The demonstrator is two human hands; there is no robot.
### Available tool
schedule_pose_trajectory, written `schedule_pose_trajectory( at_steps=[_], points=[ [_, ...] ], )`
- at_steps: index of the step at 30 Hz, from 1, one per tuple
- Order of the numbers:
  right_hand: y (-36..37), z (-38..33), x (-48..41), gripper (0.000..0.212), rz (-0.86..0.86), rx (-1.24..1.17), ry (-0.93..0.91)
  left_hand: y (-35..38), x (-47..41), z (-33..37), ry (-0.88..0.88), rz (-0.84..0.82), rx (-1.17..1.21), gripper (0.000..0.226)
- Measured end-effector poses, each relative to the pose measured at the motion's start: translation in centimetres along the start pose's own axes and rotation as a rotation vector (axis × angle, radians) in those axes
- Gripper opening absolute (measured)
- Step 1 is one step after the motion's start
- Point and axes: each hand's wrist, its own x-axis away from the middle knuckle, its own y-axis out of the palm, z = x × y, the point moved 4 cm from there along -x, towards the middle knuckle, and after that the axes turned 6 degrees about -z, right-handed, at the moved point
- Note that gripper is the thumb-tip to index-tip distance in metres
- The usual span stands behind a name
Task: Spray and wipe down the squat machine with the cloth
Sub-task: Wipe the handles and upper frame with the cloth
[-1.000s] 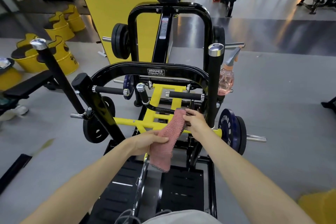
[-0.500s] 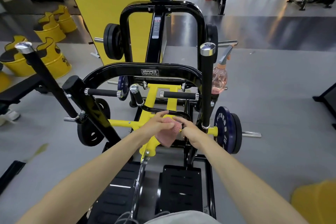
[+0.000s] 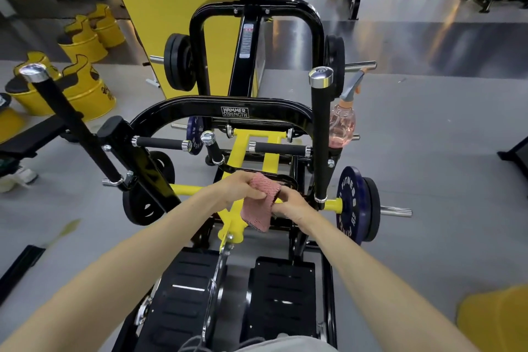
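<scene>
The black and yellow squat machine point(image 3: 234, 107) fills the middle of the view, with two black footplates point(image 3: 281, 297) below my arms. A pink cloth point(image 3: 258, 208) hangs folded over the yellow centre frame. My left hand point(image 3: 238, 188) grips its top edge and my right hand point(image 3: 288, 204) pinches its right side. A pink spray bottle point(image 3: 343, 123) with a grey trigger sits behind the right upright handle point(image 3: 321, 134), apart from both hands.
Blue and black weight plates point(image 3: 358, 206) sit on the right peg, a black plate point(image 3: 143, 203) on the left. Yellow barrel seats point(image 3: 83, 86) and a black bench point(image 3: 31, 137) stand at the left. A yellow pillar point(image 3: 160, 8) rises behind. Grey floor stretches to the right.
Both hands gathered the long hanging cloth into a shorter fold and brought it up over the yellow frame. My view moved closer to the machine.
</scene>
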Motion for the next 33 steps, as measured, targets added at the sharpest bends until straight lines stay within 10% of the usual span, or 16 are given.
schedule_pose_trajectory(
  at_steps=[8, 12, 22, 33],
  points=[
    [-1.7, 0.7, -0.6, 0.102, 0.192, 0.057, 0.112, -0.3, -0.8, 0.3, 0.020, 0.056, 0.308, 0.022],
    [-2.2, 1.7, -0.4, 0.043, 0.231, -0.182, 0.130, 0.0, -1.6, -0.6, -0.017, 0.165, 0.506, 0.039],
    [-1.9, 1.1, -0.3, 0.005, 0.240, -0.142, 0.018, 1.2, -3.7, -1.0, 0.073, 0.196, 0.658, 0.030],
    [-2.4, 1.3, -2.0, 0.032, 0.301, -0.122, 0.104, 0.2, -6.6, -0.4, 0.077, 0.029, 0.687, 0.036]
  ],
)
